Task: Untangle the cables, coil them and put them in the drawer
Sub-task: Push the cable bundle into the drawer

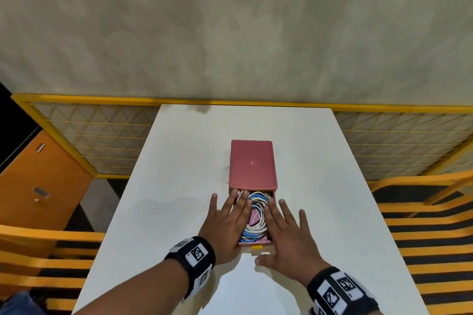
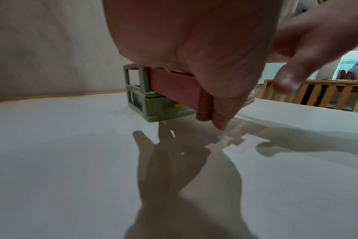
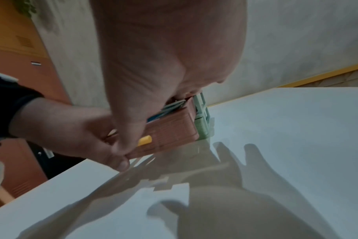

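coiled cables pressed flat before the drawer went in

two bare hands lay over the open pink drawer [image 1: 256, 241], which stood pulled out toward the person from a small pink-topped drawer unit [image 1: 252, 163] on a white table [image 1: 332, 186]. the left hand [image 1: 225, 225] rested with fingers straight across the drawer's left side, its thumb down against the front corner, gripping nothing. the right hand [image 1: 284, 233] was spread flat over the right side, fingers relaxed and apart, thumb near the yellow handle [image 1: 256, 247], also holding nothing. the cables [image 1: 256, 215], white, blue and dark loops, sat coiled inside the drawer between the two hands.

the step in hand looked like tamping the coils below the rim, then sliding the drawer shut. it would go best with even, gentle pressure from both palms and a straight push at the front, so that no springy loop rose and caught under the unit's top.

the drawer was ribbed, matte plastic with square corners; the frame below showed pale green in the wrist views. the cables were smooth, round and springy, the table slick and plain.
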`<state>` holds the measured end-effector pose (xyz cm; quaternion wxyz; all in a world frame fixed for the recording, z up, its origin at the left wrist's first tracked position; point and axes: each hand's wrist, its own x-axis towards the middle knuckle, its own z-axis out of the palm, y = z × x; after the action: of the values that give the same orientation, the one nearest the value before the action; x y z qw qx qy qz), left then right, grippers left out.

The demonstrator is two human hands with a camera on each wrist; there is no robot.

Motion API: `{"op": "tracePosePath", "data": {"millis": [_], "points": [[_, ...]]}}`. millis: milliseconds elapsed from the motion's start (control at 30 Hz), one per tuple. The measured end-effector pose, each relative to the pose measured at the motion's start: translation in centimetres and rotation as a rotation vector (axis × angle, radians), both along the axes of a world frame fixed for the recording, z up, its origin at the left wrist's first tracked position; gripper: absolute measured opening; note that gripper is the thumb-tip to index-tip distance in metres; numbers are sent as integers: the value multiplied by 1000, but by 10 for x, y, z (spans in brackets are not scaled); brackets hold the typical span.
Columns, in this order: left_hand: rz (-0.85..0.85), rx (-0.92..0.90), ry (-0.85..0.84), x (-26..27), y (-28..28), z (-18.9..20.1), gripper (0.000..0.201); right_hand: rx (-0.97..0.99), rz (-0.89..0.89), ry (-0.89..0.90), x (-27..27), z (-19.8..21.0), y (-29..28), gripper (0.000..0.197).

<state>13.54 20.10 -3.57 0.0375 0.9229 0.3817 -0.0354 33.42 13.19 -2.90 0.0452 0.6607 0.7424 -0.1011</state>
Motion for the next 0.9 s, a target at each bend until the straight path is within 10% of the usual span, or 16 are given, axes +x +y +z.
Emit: {"op": "tracePosePath", "data": {"millis": [167, 900], "points": [[-20, 80, -15, 1, 3, -1, 84, 130, 44, 31, 0, -9, 8, 88], [164, 98, -23, 5, 24, -1, 85, 244, -35, 54, -4, -11, 28, 71]]}}
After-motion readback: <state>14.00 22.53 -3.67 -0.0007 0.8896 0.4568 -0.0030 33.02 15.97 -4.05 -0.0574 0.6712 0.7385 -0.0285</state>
